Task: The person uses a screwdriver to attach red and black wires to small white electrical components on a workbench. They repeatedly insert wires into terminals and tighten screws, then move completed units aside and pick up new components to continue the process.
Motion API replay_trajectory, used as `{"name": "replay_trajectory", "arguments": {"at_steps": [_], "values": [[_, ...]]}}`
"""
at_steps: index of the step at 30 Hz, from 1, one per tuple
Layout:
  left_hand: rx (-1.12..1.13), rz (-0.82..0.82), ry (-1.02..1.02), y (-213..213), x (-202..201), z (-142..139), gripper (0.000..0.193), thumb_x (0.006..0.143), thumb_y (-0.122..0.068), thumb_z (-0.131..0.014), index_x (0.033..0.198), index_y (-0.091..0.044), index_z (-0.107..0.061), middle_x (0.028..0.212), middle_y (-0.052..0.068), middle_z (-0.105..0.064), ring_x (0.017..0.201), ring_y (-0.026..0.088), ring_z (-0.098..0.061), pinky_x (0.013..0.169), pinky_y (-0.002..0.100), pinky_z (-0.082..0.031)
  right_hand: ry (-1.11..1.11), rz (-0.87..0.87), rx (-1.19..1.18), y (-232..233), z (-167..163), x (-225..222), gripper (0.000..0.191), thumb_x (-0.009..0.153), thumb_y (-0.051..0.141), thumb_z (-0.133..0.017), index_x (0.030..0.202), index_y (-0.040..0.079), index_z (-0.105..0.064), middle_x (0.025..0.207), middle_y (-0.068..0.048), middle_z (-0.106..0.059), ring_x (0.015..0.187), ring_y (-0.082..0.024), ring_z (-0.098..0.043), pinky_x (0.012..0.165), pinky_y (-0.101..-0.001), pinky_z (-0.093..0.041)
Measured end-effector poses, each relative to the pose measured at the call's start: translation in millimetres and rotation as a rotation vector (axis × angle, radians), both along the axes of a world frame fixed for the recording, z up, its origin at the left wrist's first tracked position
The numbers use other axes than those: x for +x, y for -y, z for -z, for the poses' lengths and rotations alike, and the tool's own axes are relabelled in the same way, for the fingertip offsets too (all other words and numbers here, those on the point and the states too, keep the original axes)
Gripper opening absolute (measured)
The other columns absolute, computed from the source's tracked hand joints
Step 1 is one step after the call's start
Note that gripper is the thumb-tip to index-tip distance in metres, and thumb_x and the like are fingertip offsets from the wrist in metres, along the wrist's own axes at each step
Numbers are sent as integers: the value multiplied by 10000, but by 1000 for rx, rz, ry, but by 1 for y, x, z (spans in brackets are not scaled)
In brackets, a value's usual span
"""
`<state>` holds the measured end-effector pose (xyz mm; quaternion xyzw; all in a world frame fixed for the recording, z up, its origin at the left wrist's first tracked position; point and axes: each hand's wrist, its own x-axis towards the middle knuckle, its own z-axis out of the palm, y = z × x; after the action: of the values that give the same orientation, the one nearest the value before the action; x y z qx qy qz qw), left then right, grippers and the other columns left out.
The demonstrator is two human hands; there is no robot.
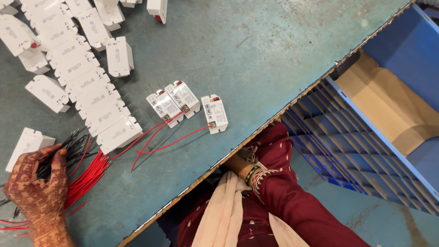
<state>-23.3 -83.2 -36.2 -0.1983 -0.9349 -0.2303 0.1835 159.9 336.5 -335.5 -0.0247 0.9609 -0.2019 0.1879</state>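
My left hand (35, 187), covered in henna patterns, is at the lower left of the table, its fingers closed around a bundle of black wires (72, 147). A bundle of red wires (88, 176) lies just right of that hand. Three small white plastic boxes (184, 97) lie mid-table, each trailing a red wire (170, 144) toward the bundles. My right arm in a maroon sleeve (279, 183) reaches to the table's edge. The wrist with bangles (251, 174) shows, but the hand is hidden under the tabletop.
Several white plastic boxes (87, 82) lie in rows and a loose pile at the upper left of the teal tabletop (256, 50). One more white box (28, 142) sits beside my left hand. A blue crate with cell dividers (338, 132) and cardboard (388, 100) stands beside the table.
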Motion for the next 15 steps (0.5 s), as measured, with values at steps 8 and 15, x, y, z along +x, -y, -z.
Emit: {"name": "replay_trajectory", "arguments": {"at_steps": [8,15], "values": [[4,4,-14,3,-1,2,75,1085,-86,-712,1144,-42,-702,1079,88,-682,977,215,-689,894,305,-533,-10,-26,-7,6,0,-2,469,939,384,-655,1319,110,-640,1353,-168,-622,1261,-370,-551,1082,-466,-406],[83,10,-3,-6,1,-10,74,1080,-57,-647,1121,-9,-685,1052,100,-696,967,225,-706,881,307,-537,-27,-48,-14,10,-2,-2,470,939,387,-653,1321,114,-642,1361,-164,-618,1274,-370,-543,1093,-470,-396]]}}
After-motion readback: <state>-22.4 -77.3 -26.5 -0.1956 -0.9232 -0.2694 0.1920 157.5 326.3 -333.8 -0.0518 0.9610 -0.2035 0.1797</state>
